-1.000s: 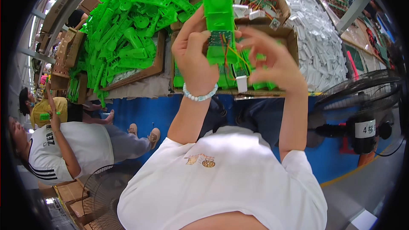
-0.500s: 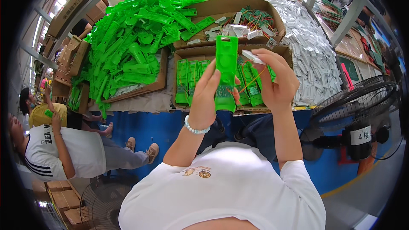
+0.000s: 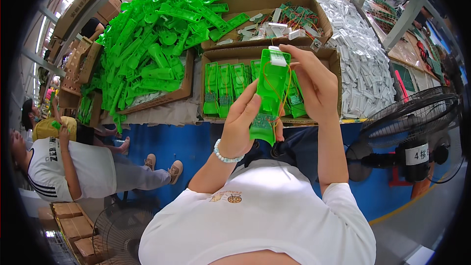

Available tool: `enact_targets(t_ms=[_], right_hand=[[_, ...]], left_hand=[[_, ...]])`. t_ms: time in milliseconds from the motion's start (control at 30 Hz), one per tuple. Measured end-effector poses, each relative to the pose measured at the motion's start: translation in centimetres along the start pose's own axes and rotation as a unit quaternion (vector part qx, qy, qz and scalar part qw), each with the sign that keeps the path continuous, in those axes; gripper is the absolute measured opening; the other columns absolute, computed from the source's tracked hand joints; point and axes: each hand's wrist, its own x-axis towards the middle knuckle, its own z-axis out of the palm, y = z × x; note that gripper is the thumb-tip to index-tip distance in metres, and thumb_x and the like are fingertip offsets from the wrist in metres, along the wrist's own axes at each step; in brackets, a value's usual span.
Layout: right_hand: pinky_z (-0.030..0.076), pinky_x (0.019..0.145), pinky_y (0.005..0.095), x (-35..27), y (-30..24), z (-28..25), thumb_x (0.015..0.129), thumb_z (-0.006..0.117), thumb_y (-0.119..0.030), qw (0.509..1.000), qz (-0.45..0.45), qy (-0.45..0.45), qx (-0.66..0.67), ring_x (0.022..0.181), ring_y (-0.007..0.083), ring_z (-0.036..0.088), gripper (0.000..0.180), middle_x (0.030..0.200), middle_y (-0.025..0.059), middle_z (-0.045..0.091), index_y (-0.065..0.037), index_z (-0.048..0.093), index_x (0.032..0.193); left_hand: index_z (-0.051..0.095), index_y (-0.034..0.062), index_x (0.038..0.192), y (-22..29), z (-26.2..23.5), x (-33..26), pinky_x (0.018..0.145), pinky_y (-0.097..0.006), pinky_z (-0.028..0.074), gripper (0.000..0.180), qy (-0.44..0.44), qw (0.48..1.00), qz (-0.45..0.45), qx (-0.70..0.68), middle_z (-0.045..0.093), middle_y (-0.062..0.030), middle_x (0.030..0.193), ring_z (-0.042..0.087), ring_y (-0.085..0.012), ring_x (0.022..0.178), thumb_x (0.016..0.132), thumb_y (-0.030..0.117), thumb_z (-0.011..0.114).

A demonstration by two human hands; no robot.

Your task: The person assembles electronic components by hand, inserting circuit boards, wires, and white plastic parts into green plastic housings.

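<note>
Above the surface's near edge: both hands hold one long green plastic housing upright over the person's lap.
Left hand: grip closed around the housing's lower half, thumb along the front, near the small circuit board set in its bottom end.
Right hand: grip closed on the upper end, fingertips at the white connector block on top.
Wires: thin orange leads run down the housing's face, loose between block and board.
Behind the hands: a cardboard tray with more green housings stood in a row; a second box of boards and white parts beyond it; a heap of green mouldings to the left; a pile of white parts to the right.
Risk, as a judgement: the leads look slack enough to snag on a finger and pull free of the board; the white block could slip out if the right fingertips loosen; the tilt could let the housing drop.
</note>
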Motion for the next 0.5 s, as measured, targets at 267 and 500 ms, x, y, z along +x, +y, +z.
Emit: enact_targets(t_ms=[267,500], right_hand=[[0.050,0.064,0.0313,0.0,1.3,-0.1,0.074,0.062,0.006,0.995,-0.078,0.068,-0.011,0.075,0.0273,0.063,0.022,0.086,0.0133,0.066,0.003,0.066,0.096],[0.043,0.057,0.0258,-3.9,0.5,1.6,0.087,0.054,0.002,0.963,0.215,0.001,0.161,0.066,0.0128,0.056,0.012,0.074,0.0071,0.059,0.003,0.063,0.095]], left_hand=[[0.029,-0.0036,0.139,0.4,1.6,-1.0,0.048,-0.035,0.053,0.051,-0.067,0.997,-0.036,-0.032,0.059,-0.0270,0.090,0.062,-0.0292,0.054,0.102,0.031,0.034],[0.034,-0.0023,0.130,0.1,0.6,0.7,0.046,-0.033,0.052,0.047,-0.014,0.992,0.012,0.124,0.061,-0.0258,0.088,0.062,-0.0267,0.055,0.102,0.035,0.036]])
